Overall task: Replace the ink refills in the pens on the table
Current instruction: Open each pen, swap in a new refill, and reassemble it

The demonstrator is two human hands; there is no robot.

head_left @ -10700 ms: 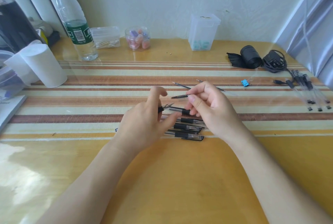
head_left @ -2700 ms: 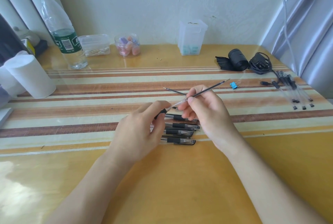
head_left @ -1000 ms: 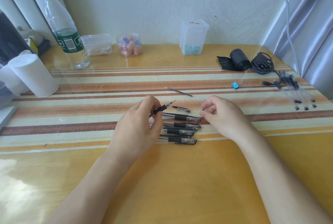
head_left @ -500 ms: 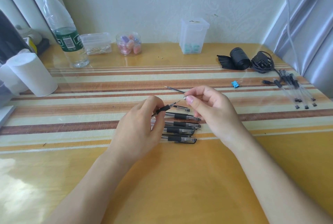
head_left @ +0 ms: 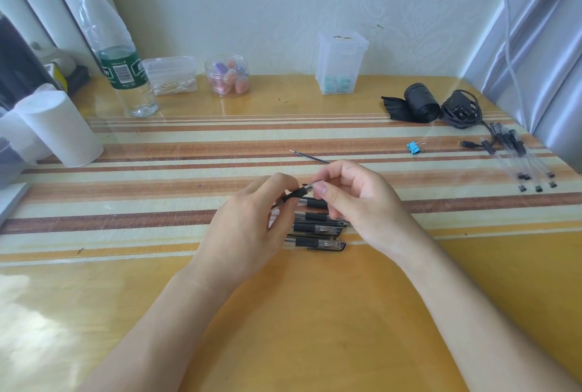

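Black pen (head_left: 297, 193) gripped by curled left hand (head_left: 248, 228); right hand (head_left: 356, 199) pinches its tip.

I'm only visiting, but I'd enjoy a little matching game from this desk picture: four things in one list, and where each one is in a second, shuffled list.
Things:
1. blue binder clip
2. plastic bottle
3. loose refill
4. raised pen

Places:
A. standing at the back left
B. gripped by the left hand, pinched at its tip by the right hand
C. lying alone on the striped mat, right of both hands
D. lying on the mat just beyond the right hand

Pairs: 1-C, 2-A, 3-D, 4-B.
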